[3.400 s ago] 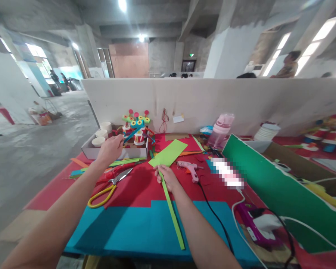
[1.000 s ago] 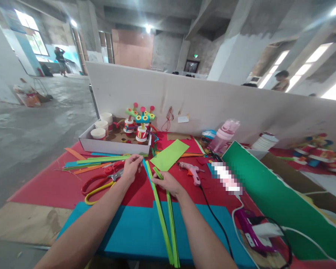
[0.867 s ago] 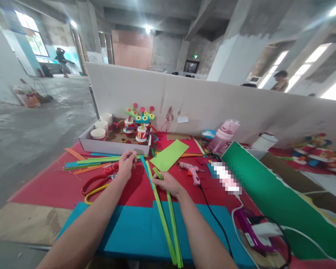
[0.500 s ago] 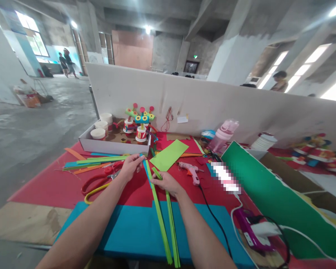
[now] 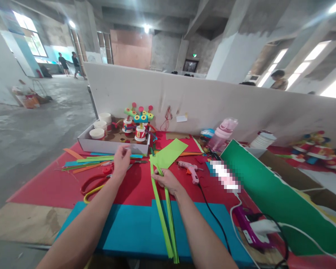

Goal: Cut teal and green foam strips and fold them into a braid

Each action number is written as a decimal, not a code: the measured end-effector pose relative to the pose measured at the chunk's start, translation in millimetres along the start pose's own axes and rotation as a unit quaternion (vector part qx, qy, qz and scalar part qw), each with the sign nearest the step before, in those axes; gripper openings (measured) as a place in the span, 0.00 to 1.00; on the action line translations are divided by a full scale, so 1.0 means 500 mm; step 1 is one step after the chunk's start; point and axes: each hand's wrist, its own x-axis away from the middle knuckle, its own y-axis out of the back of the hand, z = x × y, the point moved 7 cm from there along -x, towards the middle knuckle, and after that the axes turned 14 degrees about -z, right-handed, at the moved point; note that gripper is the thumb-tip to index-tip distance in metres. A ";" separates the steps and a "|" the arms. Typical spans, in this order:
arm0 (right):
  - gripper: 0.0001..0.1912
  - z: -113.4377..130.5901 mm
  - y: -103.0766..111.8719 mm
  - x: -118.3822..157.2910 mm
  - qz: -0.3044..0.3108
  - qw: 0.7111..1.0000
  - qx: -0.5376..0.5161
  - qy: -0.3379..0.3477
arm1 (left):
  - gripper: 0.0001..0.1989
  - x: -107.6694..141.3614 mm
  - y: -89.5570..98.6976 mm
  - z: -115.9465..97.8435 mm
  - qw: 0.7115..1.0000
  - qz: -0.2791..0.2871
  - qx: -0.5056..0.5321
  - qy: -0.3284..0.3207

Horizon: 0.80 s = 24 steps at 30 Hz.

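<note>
My right hand is closed on several long green paper strips, whose lower ends hang over the blue sheet. One strip stands a little apart from the others. My left hand is over the right end of a pile of coloured paper strips, fingers loosely apart and slightly blurred. Just right of its fingers shows the end of a blue strip. Scissors with red and yellow handles lie beside my left wrist, partly covered by it.
Behind my hands lies a green paper sheet, with a pink glue gun to its right. A white tray holds paper cups and cup figures. At right are a pink bottle, a purple power strip and a green-sided box.
My left hand has moved left, away from the green strips, to the pile. The blue strip it held against a green one is gone from there; a blue end now shows beside it.
</note>
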 end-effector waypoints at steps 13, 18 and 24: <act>0.18 -0.011 -0.011 0.003 0.044 0.996 -0.071 -0.027 | 0.14 0.170 -0.119 0.048 0.874 0.383 0.147 0.262; 0.17 -0.015 -0.013 0.001 0.037 0.996 -0.079 -0.034 | 0.14 0.169 -0.118 0.025 0.886 0.380 0.141 0.225; 0.20 0.001 0.023 -0.021 -0.054 0.987 -0.148 -0.014 | 0.15 0.160 -0.115 0.024 0.912 0.359 0.065 0.189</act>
